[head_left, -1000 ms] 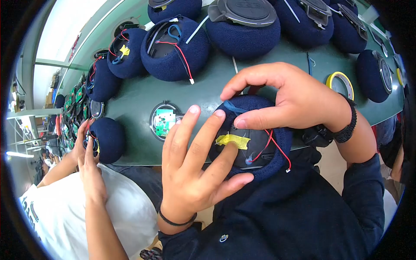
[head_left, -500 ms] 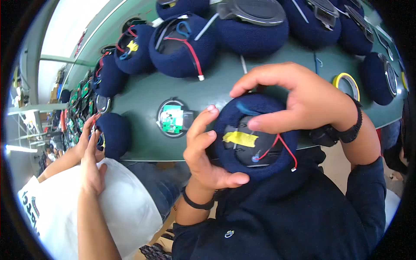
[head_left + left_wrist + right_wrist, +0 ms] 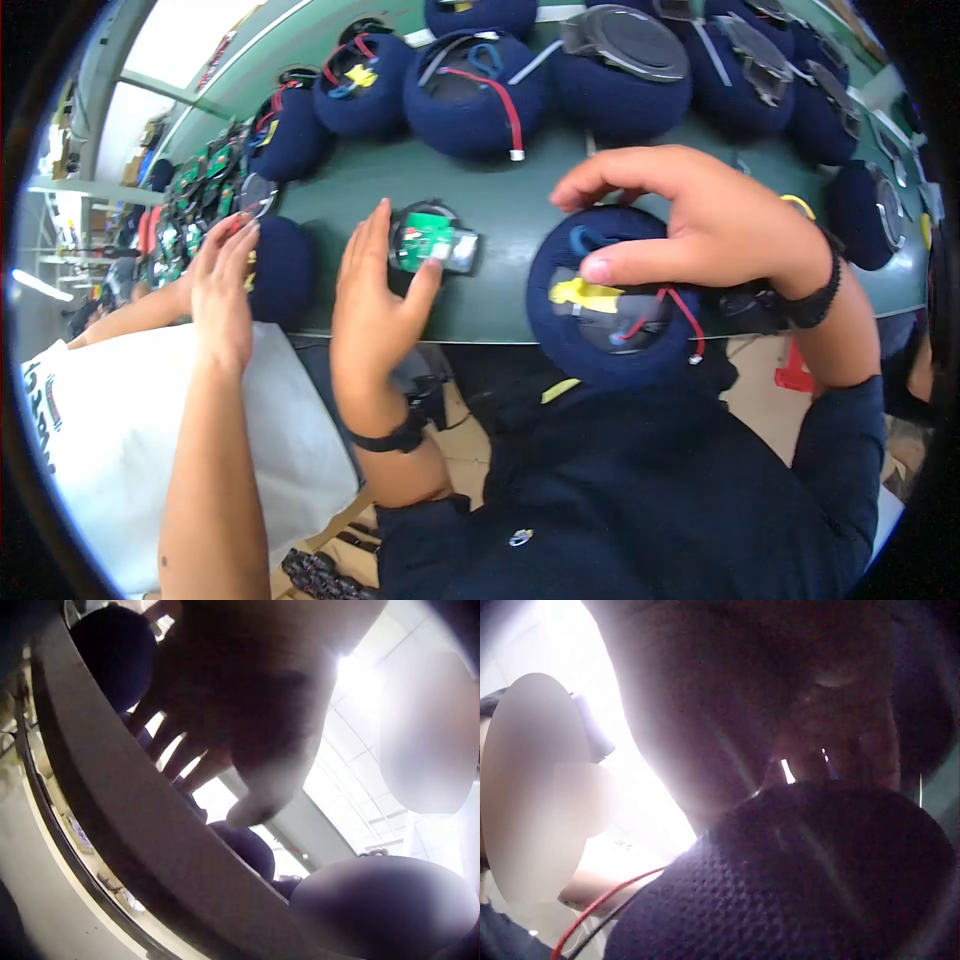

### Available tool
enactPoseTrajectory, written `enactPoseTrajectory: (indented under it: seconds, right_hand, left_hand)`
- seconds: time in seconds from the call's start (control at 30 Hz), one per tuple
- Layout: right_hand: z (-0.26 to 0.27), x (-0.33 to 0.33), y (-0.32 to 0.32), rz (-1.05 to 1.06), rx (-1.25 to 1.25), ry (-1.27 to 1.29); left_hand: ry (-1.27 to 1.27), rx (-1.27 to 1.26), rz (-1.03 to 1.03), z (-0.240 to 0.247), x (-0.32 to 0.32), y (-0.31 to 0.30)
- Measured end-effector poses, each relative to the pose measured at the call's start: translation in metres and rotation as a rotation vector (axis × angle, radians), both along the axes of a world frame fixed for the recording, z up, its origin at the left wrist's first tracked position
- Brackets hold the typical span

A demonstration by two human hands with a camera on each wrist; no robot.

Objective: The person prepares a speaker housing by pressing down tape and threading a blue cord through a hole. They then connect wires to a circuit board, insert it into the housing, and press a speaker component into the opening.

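Note:
My right hand (image 3: pixel 690 225) grips a navy fabric-covered round speaker body (image 3: pixel 560 350), thumb over its open face and fingers round the far side. Inside that opening lie yellow tape (image 3: pixel 590 294), a blue cord loop and a red-and-black lead (image 3: pixel 686 318). In the right wrist view the knit fabric (image 3: pixel 727 900) bulges under the palm. My left hand (image 3: pixel 375 310), fingers extended, reaches over the table edge beside a round black part with a green circuit board (image 3: pixel 426 238). Its thumb tip overlaps the board's lower edge in the head view.
Several navy speaker bodies (image 3: pixel 475 115) line the back of the green table (image 3: pixel 510 215), some with dark round caps (image 3: pixel 635 42). Another person's hands (image 3: pixel 222 300) work at a navy body (image 3: pixel 287 270) on the left. Many circuit boards (image 3: pixel 205 185) are piled beyond it.
My left hand has left the speaker body's yellow tape and moved left to the circuit-board part. My right hand keeps its grip on the speaker body. The head view has shifted.

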State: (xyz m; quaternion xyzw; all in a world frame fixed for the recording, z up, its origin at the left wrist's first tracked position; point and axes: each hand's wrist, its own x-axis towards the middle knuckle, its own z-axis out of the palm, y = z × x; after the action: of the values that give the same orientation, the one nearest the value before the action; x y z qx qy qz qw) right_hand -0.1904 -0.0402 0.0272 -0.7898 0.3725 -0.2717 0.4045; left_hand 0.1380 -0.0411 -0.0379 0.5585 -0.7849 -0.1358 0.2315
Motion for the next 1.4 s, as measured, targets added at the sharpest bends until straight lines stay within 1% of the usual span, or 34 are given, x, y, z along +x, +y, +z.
enactPoseTrajectory:
  seconds: [0.03,0.07,0.13,0.17,0.2,0.27,0.3,0.37,0.4,0.47,0.5,0.53,0.6,0.63,0.67,0.7,0.73,0.77,0.8,0.87,0.9,0.93,1.0,1.07,1.13,1.17,1.2,1.27,1.3,1.37,1.4]
  right_hand:
    - [-0.003,-0.003,0.003,-0.019,0.024,-0.045]
    - [-0.003,-0.008,0.009,-0.034,0.030,-0.013]
    - [-0.002,-0.013,0.020,-0.213,-0.005,-0.127]
    - [-0.002,-0.017,0.029,-0.291,-0.014,-0.190]
    - [-0.003,-0.023,0.040,-0.294,-0.018,-0.178]
    - [-0.006,-0.036,0.063,-0.455,-0.127,-0.156]
    - [-0.005,-0.043,0.073,-0.406,-0.254,-0.032]
    - [-0.004,-0.040,0.094,-0.415,-0.212,0.059]
    - [-0.006,-0.037,0.101,-0.409,-0.167,0.092]
    - [-0.010,-0.031,0.112,-0.388,-0.145,0.088]
    - [-0.012,-0.027,0.118,-0.387,-0.085,0.044]
    - [-0.016,-0.024,0.123,-0.388,-0.087,0.047]
    - [-0.023,-0.018,0.129,-0.464,-0.016,-0.118]
    - [-0.017,-0.015,0.129,-0.500,0.074,-0.197]
    - [-0.016,-0.016,0.126,-0.500,0.074,-0.197]
    - [-0.015,-0.019,0.118,-0.500,-0.012,-0.158]
    - [-0.014,-0.022,0.111,-0.500,-0.099,-0.118]
    - [-0.009,-0.024,0.106,-0.500,-0.032,-0.083]
    - [-0.007,-0.025,0.097,-0.504,-0.034,-0.079]
    - [-0.004,-0.022,0.083,-0.364,-0.309,0.031]
    - [0.001,-0.020,0.082,-0.324,-0.299,0.085]
    - [0.008,-0.017,0.081,-0.319,-0.298,0.087]
    - [0.019,-0.013,0.078,-0.240,-0.269,0.206]
    - [0.019,-0.014,0.070,-0.226,-0.258,0.232]
    - [0.023,-0.012,0.062,-0.163,-0.247,0.292]
    - [0.024,-0.008,0.060,-0.143,-0.303,0.308]
    - [0.024,-0.004,0.058,-0.138,-0.301,0.312]
    - [0.025,0.002,0.054,-0.062,-0.423,0.305]
    - [0.026,0.003,0.054,-0.053,-0.420,0.307]
    - [0.030,0.006,0.055,0.050,-0.500,0.420]
    - [0.033,0.007,0.058,0.058,-0.497,0.423]
  left_hand:
    - [-0.094,0.018,-0.064,0.003,-0.001,-0.003]
    - [-0.047,0.013,-0.083,-0.003,0.002,-0.005]
    - [0.105,0.022,-0.023,0.001,-0.009,0.000]
    - [0.256,0.049,0.031,-0.002,-0.011,0.004]
    - [0.245,-0.008,0.073,-0.001,-0.014,0.007]
    - [0.536,0.084,0.132,-0.013,-0.013,0.012]
    - [0.540,0.082,0.136,-0.013,-0.015,0.016]
    - [0.854,0.188,0.231,-0.014,-0.022,0.025]
    - [0.856,0.192,0.232,-0.015,-0.024,0.029]
    - [1.094,0.099,0.277,-0.014,-0.029,0.040]
    - [1.211,0.084,0.262,-0.016,-0.029,0.045]
    - [1.287,0.060,0.296,-0.015,-0.032,0.052]
    - [1.354,0.154,0.321,0.000,-0.037,0.070]
    - [1.354,0.155,0.322,-0.001,-0.040,0.074]
    - [1.384,0.074,0.216,-0.007,-0.040,0.079]
    - [1.410,-0.008,0.108,-0.009,-0.041,0.082]
    - [1.412,-0.007,0.105,-0.008,-0.040,0.085]
    - [1.408,0.001,0.058,-0.007,-0.040,0.088]
    - [1.404,0.008,0.012,-0.007,-0.039,0.090]
    - [1.394,0.005,0.018,-0.001,-0.043,0.090]
    - [1.398,0.013,0.006,-0.003,-0.041,0.093]
    - [1.402,0.019,-0.002,-0.003,-0.042,0.095]
    - [1.400,0.032,0.007,-0.004,-0.041,0.097]
    - [1.401,0.047,0.012,-0.006,-0.042,0.097]
    - [1.399,0.042,0.000,-0.006,-0.046,0.096]
    - [1.404,0.041,0.005,-0.005,-0.049,0.096]
    - [1.447,0.069,0.020,-0.002,-0.051,0.097]
    - [1.494,0.093,0.044,-0.001,-0.056,0.097]
    - [1.503,0.094,0.034,-0.001,-0.058,0.098]
    - [1.525,0.109,0.018,-0.002,-0.061,0.099]
    - [1.530,0.108,0.026,-0.003,-0.062,0.099]
